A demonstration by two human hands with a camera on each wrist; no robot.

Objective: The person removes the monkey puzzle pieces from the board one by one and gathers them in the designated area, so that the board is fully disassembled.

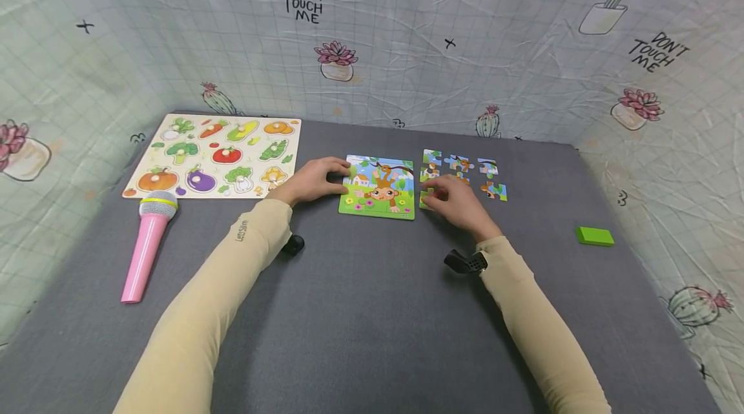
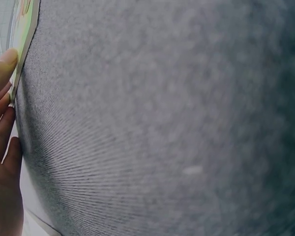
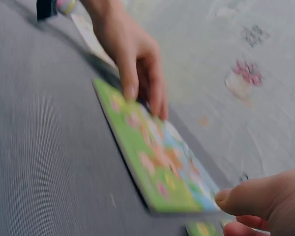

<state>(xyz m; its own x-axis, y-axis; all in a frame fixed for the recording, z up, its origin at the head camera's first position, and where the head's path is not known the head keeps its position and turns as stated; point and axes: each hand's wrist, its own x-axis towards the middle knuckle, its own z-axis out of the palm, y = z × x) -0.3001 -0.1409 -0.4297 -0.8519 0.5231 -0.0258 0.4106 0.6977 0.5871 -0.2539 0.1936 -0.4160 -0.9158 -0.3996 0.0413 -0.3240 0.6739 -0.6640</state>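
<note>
A square puzzle board (image 1: 376,204) with a monkey picture lies flat on the table. My left hand (image 1: 318,180) rests at its left edge, thumb and fingertips touching it; the right wrist view shows the same hand (image 3: 132,54) from across the board (image 3: 162,194). My right hand (image 1: 456,201) is just beyond the board's right edge, over loose jigsaw pieces. Its thumb and forefinger stand apart, close to a piece (image 1: 426,199) partly hidden beneath them. Other jigsaw pieces (image 1: 494,190) lie behind and to the right, some partly covered by the hand.
A vegetable peg-puzzle board (image 1: 250,165) lies at the back left, with a pink toy microphone (image 1: 145,246) before it. A green block (image 1: 595,236) is on the far right. Patterned cloth (image 1: 395,33) hangs behind the grey table (image 1: 372,323) and at both sides.
</note>
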